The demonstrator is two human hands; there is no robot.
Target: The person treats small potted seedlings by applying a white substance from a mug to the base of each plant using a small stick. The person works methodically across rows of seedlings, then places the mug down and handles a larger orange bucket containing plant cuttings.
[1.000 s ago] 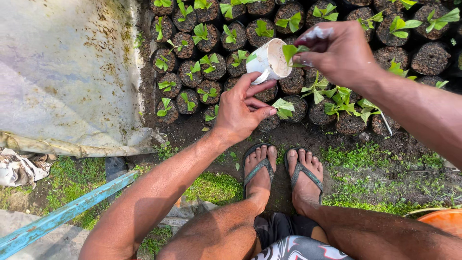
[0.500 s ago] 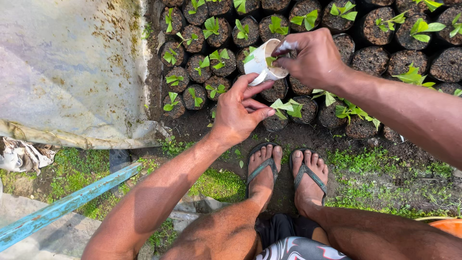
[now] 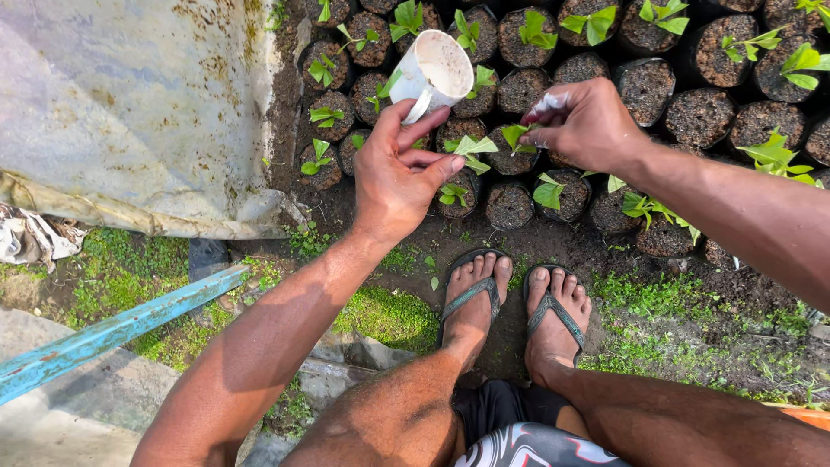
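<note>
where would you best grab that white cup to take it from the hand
Probably by its round wall just below the open rim, from the far side: the white cup lies tilted, mouth up and away, while the left hand pinches its lower end with its fingertips.

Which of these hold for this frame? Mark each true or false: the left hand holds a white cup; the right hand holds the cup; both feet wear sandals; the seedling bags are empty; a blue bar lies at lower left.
1. The left hand holds a white cup. True.
2. The right hand holds the cup. False: it pinches something white over a seedling.
3. Both feet wear sandals. True.
4. The seedling bags are empty. False: they hold soil.
5. A blue bar lies at lower left. True.
</note>
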